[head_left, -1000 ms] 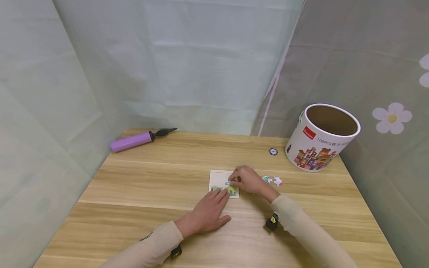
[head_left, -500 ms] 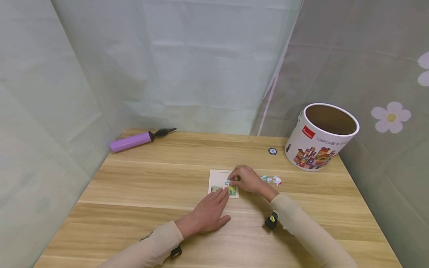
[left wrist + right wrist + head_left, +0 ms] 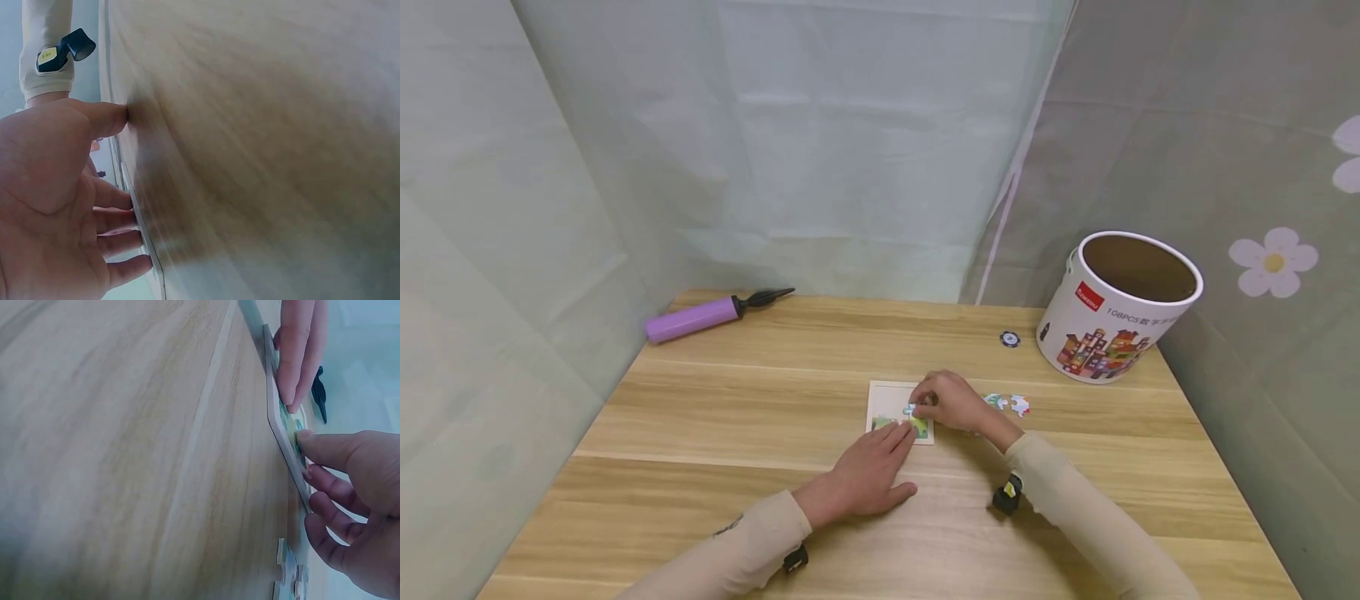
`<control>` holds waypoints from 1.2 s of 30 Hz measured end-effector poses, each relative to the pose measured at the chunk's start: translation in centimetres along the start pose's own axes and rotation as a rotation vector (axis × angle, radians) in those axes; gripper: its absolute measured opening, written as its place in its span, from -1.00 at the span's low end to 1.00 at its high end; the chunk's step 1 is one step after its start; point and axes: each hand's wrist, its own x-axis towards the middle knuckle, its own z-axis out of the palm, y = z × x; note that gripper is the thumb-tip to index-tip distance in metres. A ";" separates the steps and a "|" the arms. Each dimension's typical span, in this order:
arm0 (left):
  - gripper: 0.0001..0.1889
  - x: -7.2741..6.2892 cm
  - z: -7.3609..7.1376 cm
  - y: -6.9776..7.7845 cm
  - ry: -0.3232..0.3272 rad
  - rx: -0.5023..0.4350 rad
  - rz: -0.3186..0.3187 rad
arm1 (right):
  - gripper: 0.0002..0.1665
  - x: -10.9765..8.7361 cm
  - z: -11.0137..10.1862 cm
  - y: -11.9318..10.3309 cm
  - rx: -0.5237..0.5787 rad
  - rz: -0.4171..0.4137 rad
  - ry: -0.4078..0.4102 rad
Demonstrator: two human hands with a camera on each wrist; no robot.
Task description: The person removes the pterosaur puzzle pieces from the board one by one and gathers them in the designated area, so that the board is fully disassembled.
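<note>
A small light-blue cardboard-like jigsaw piece sits at the right side of a flat, square, cream-coloured puzzle tray, just above a yellow-green jigsaw piece in the lower row. The right hand appears to pinch the blue piece between thumb and fingertips – a narrow grip; the fingertips hide whether its tab has locked. The left hand grips nothing: its straight fingers rest on the tray's near edge and the lower row, its thumb spread to the side.

To do this well, I would keep the left fingers light but steady so the row cannot slide, line the tab up over its notch, then press straight down rather than sideways. Forcing a tilted piece could lift its neighbour.

Just right of the tray, partly behind the right forearm, lie loose white, blue and green jigsaw pieces. Farther out on the pale wooden table are a dark-blue and white round chip, a white printed bucket and a purple hand pump with a black nozzle.
</note>
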 end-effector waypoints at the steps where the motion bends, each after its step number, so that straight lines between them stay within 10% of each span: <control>1: -0.21 0.0 0.0 0.0 -0.005 -0.001 -0.003 | -0.92 0.0 0.0 0.0 0.022 0.016 -0.001; 9: -0.19 0.1 -0.1 -0.1 -0.016 -0.001 0.004 | -0.92 -0.2 0.1 0.2 0.189 0.046 0.015; 25: -0.09 0.4 0.0 -0.2 -0.021 0.026 0.016 | -0.87 0.1 -0.3 -0.2 0.167 0.076 0.039; 36: -0.08 0.2 0.3 -0.1 -0.024 0.023 -0.003 | -0.88 -4.7 -4.1 1.9 0.198 0.122 0.164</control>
